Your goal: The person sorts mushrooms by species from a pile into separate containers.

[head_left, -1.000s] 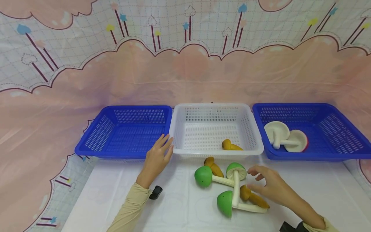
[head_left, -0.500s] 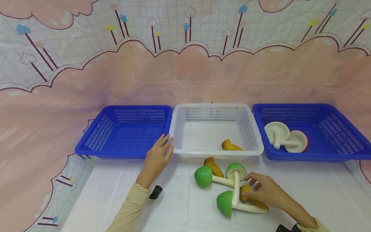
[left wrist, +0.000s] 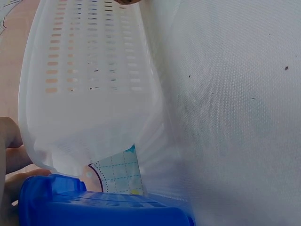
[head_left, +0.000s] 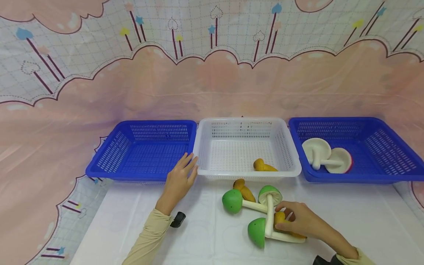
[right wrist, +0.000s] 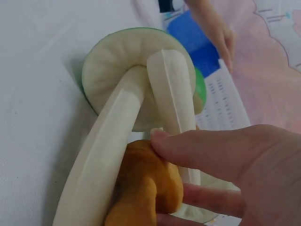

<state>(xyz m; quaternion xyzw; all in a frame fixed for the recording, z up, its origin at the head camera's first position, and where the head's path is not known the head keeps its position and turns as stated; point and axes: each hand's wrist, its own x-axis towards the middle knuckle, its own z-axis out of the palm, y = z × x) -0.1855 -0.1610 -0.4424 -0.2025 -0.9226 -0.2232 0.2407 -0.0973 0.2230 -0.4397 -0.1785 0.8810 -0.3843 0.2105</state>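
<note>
My right hand [head_left: 299, 219] has its thumb and fingers around the cap of a yellow-brown toy mushroom [right wrist: 141, 183], which lies on the table partly hidden by the hand. Against it lie green-capped toy mushrooms with long white stems; one green mushroom [head_left: 256, 232] is nearest me, another green mushroom [head_left: 232, 201] points left, and a third green mushroom [head_left: 269, 198] crosses their stems. Behind them is a second yellow-brown mushroom [head_left: 246, 193]. My left hand [head_left: 179, 184], fingers extended, rests at the adjoining rims of the left blue basket [head_left: 132, 176] and the white basket [head_left: 232, 173].
One yellow-brown mushroom [head_left: 264, 166] lies in the white basket. The right blue basket [head_left: 364, 178] holds two white-stemmed mushrooms [head_left: 341, 160], one with a red edge. All three baskets stand in a row along the back of the white-covered table [head_left: 132, 224], before a patterned cloth [head_left: 212, 84].
My right hand has moved left and down onto the yellow-brown mushroom, and its fingers have closed around the cap. The left hand has stayed in place.
</note>
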